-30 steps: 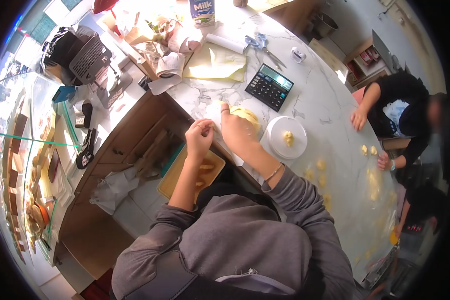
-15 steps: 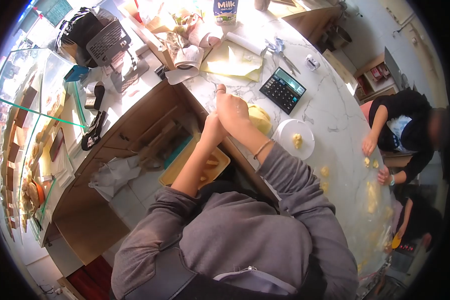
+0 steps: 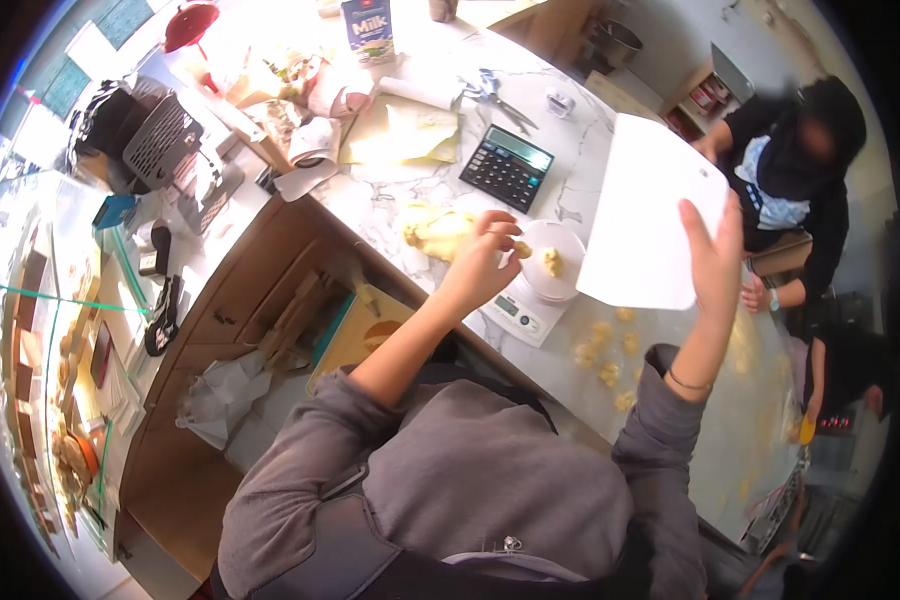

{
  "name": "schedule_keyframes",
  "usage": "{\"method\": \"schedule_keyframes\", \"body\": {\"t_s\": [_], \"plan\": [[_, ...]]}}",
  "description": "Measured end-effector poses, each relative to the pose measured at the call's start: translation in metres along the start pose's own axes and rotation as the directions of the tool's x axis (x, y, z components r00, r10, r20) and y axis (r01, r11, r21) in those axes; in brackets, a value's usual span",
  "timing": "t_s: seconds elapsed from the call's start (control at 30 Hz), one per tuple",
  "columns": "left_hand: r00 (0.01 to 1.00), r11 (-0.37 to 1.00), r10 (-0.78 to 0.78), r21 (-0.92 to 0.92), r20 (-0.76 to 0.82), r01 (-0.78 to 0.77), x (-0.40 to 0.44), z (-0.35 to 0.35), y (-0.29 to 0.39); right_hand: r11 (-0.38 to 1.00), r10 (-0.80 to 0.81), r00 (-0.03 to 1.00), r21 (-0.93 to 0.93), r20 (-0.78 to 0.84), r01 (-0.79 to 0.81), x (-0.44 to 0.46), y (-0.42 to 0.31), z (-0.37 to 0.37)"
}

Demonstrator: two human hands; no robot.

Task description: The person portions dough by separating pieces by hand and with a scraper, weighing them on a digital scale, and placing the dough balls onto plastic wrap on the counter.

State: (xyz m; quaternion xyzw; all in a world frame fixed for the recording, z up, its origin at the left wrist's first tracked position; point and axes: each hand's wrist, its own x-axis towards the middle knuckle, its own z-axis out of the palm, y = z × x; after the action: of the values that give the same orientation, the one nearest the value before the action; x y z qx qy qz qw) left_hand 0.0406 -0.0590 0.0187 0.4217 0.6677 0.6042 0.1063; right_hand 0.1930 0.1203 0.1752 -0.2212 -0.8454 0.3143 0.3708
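Observation:
My right hand (image 3: 715, 250) holds a white flat sheet (image 3: 650, 215) up over the marble counter, its thumb spread across the near face. Beside the scale, my left hand (image 3: 485, 262) pinches a small yellow dough piece (image 3: 522, 249). Another dough lump (image 3: 552, 262) rests on the round plate of the white kitchen scale (image 3: 525, 316). The larger yellow dough mass (image 3: 440, 232) lies on the counter just behind my left hand. Several small dough pieces (image 3: 608, 375) are on the counter to the right of the scale.
A black calculator (image 3: 507, 167) lies behind the scale, with scissors (image 3: 500, 98), yellow paper (image 3: 400, 135) and a milk carton (image 3: 369, 32) farther back. At the right stands a co-worker (image 3: 800, 180). An open drawer with a yellow tray (image 3: 355, 335) is below the counter edge.
My hands have moved apart from each other. The white sheet is now raised in my right hand, and my left hand has come to the scale with a dough piece.

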Motion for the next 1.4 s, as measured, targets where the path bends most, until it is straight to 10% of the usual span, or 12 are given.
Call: {"method": "schedule_keyframes", "body": {"t_s": [0.23,0.4,0.63,0.93,1.03,1.4], "plan": [[0.913,0.822,0.288,0.414,0.288,-0.391,0.014,0.051,-0.022,0.965,0.263,0.954,0.035,-0.140,-0.261,-0.049,0.008,-0.051],[0.900,0.866,0.348,0.277,0.264,-0.416,0.014,0.038,-0.023,0.958,0.286,0.952,0.059,-0.112,-0.281,-0.060,0.016,-0.053],[0.897,0.949,0.047,0.300,-0.439,0.097,-0.035,-0.055,-0.059,0.965,0.251,0.968,0.084,-0.015,-0.249,-0.057,0.013,-0.007],[0.926,0.927,-0.220,0.230,-0.307,0.296,-0.050,-0.086,-0.076,0.990,0.124,0.839,-0.117,0.529,-0.073,-0.051,-0.018,0.189],[0.950,0.848,-0.067,0.484,-0.305,0.216,-0.052,-0.090,-0.089,0.983,0.129,0.808,-0.181,0.575,-0.028,-0.053,-0.020,0.225],[0.940,0.882,-0.134,0.394,-0.315,0.258,-0.042,-0.091,-0.086,0.970,0.121,0.771,-0.240,0.626,0.043,-0.049,-0.037,0.254]]}}
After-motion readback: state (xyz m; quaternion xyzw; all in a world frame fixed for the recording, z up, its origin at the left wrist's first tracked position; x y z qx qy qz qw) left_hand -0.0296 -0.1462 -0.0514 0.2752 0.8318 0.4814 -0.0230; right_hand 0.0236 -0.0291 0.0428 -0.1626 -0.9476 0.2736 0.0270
